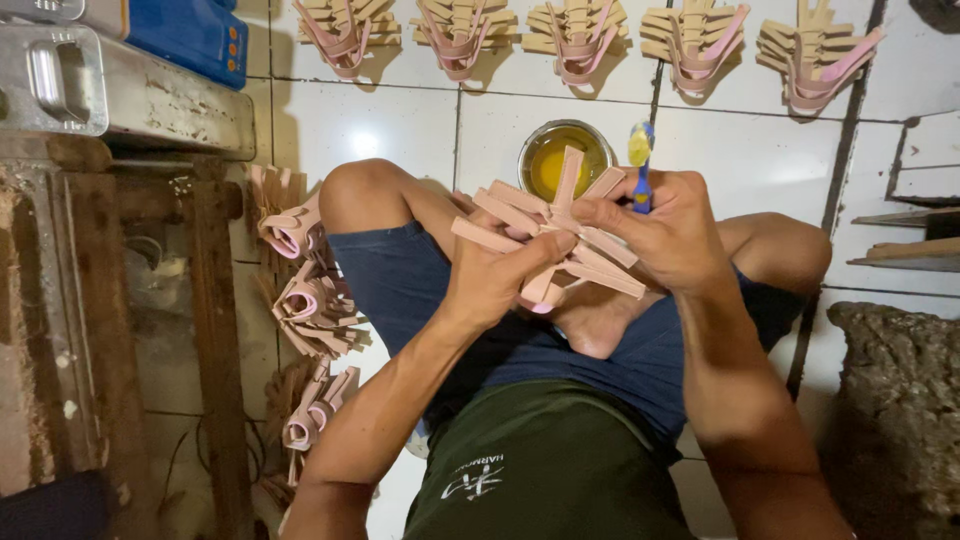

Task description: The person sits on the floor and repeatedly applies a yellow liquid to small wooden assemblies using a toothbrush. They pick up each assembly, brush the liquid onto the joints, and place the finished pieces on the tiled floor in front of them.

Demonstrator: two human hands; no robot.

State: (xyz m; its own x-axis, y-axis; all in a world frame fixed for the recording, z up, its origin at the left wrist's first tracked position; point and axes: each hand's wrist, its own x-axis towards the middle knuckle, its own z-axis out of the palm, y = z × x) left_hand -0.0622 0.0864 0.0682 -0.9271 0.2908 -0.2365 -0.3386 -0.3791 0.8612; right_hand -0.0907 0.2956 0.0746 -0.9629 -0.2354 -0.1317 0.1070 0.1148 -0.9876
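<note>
I sit cross-legged on a white tiled floor. My left hand [495, 275] grips a fanned bundle of pink strap pieces [545, 225] from below, thumb laid across them. My right hand [665, 235] rests on the bundle's right side and holds a blue-handled toothbrush [641, 170] upright, its bristles coated in yellow glue. A round tin of yellow glue [562, 160] stands on the floor just beyond the bundle.
Several fanned strap bundles [580, 35] lie in a row along the far floor. More pink pieces [310, 310] are piled at my left knee. A wooden bench [210, 330] with a metal box [150, 95] stands left. A rough stone block [895, 400] sits right.
</note>
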